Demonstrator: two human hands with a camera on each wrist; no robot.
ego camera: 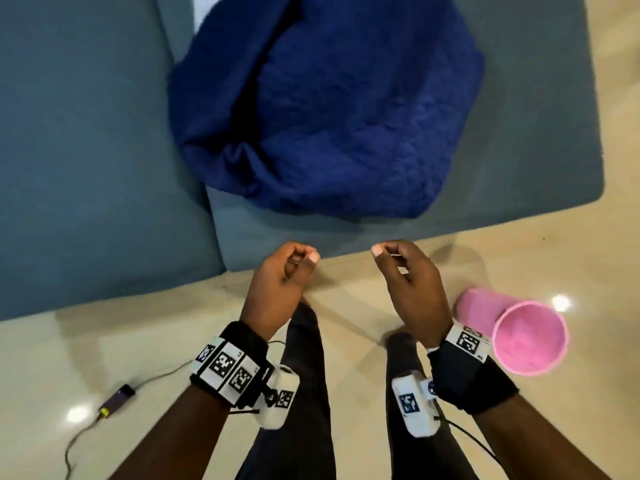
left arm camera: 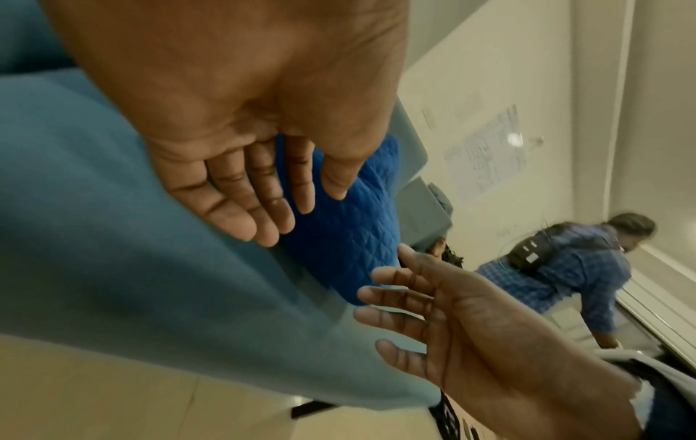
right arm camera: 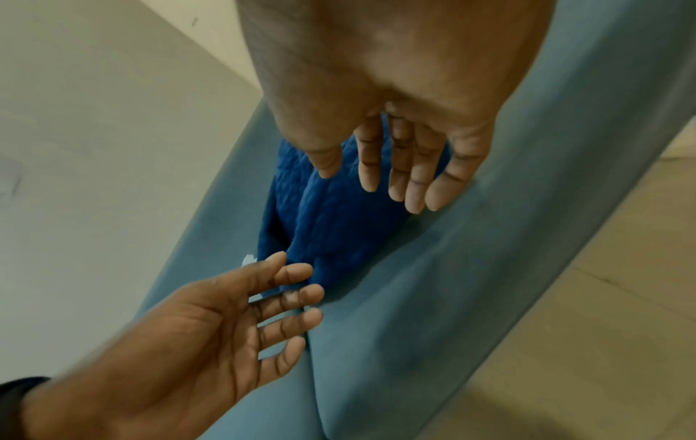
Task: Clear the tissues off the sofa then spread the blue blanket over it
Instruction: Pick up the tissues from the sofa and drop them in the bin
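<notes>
While blue blanket lies bunched on sofa, tissues look mostly cleared; spreading remains; both hands empty, fingers loosely apart

A grey-blue sofa bears a bunched blue blanket; a pink bin lies on the floor

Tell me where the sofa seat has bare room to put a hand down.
Bare seat lies left of the blue blanket on the sofa, plus a strip along the front edge before both hands and a band on its right. The middle is crowded by the bunched blanket.
</notes>
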